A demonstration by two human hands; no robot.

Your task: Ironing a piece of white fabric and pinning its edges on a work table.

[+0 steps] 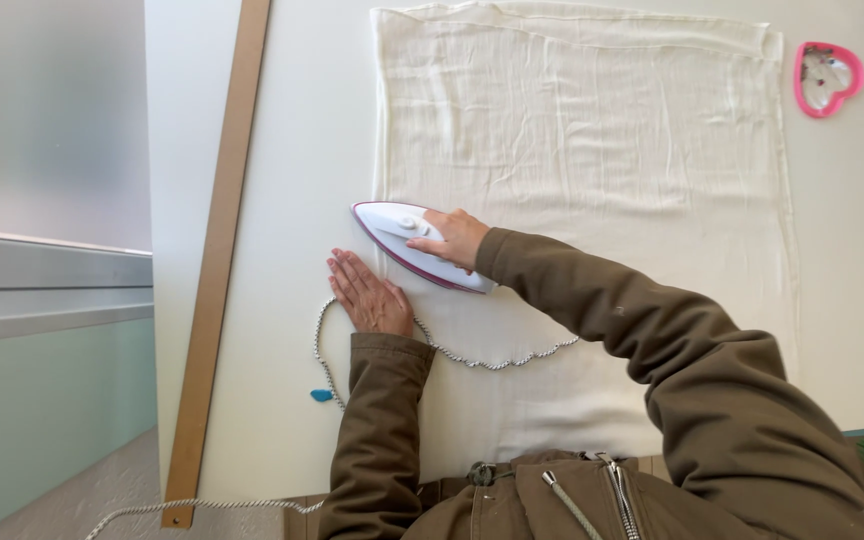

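1. Under the right hand, closed around its handle, sits the white iron, long axis pointing up-left, at the left edge of the cream cloth.
2. Just below-left, the left hand lies flat and open, pressing the cloth edge, holding nothing.
3. Beyond, the braided cord trails over the tabletop.

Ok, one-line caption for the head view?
Right hand presses white iron on cream cloth; left hand flat beside it.
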